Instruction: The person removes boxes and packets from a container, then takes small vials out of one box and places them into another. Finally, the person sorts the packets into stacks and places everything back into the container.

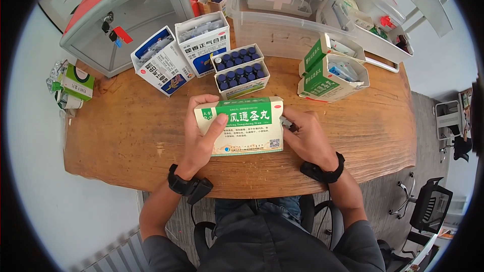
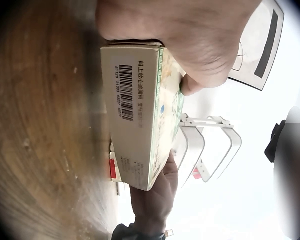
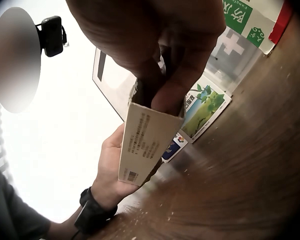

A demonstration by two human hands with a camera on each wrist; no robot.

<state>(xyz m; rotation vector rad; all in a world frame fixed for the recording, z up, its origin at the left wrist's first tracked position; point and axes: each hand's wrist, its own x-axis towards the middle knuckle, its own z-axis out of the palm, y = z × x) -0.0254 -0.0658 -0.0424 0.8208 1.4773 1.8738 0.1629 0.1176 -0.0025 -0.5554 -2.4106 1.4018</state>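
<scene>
A green-and-cream medicine box (image 1: 247, 127) is held over the near part of the wooden table. My left hand (image 1: 204, 133) grips its left end, thumb across the printed front. At the box's other end is my right hand (image 1: 313, 138), fingers bent. In the right wrist view, fingers of the right hand (image 3: 175, 75) reach into the open end of the medicine box (image 3: 147, 145); the contents are hidden, and I cannot tell whether they pinch anything inside. The left wrist view shows the barcoded end of the medicine box (image 2: 127, 100) beside the left hand (image 2: 190, 40).
Two green-and-cream boxes (image 1: 327, 83) stand open at right. White-and-blue boxes (image 1: 204, 45) and cartons of blue-capped bottles (image 1: 242, 78) are in the middle. Behind are a clear plastic bin (image 1: 277, 32) and a red-and-grey cabinet (image 1: 126, 25). A small green box (image 1: 78, 81) lies far left.
</scene>
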